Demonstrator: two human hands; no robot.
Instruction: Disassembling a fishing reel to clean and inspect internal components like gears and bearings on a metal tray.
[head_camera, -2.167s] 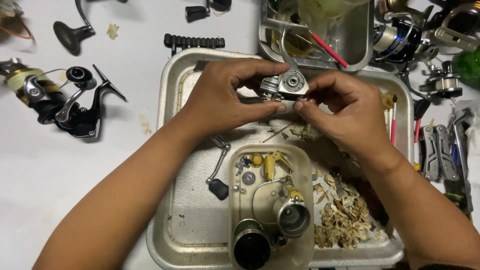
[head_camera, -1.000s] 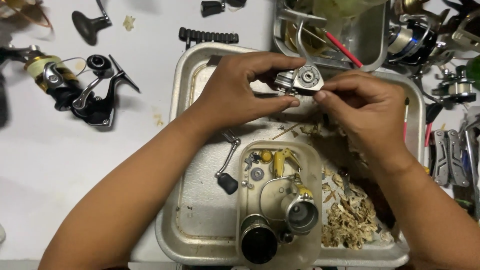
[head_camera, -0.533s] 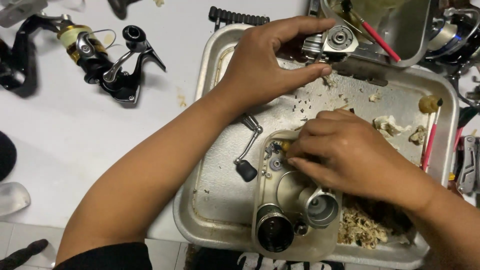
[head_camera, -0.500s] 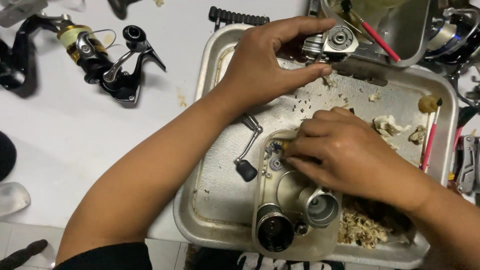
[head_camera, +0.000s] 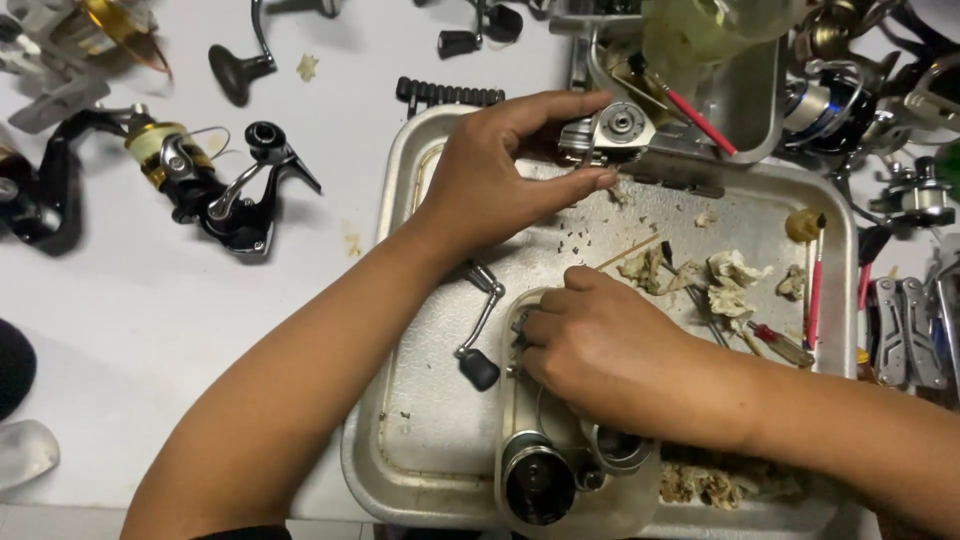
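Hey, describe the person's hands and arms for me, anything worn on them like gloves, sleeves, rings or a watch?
Both the left hand and the right hand are bare, with no gloves. No ring, watch or bracelet shows on the visible fingers or wrists. Both forearms are uncovered as far as they reach in view; only a dark edge, maybe a sleeve, shows at the bottom by the left arm.

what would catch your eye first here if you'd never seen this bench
The two bare hands over the dented metal tray: the left hand pinches a small silver reel body at the tray's far edge, while the right hand digs into a small parts container near the front. Left of the tray, a black spinning reel lies on the white table.
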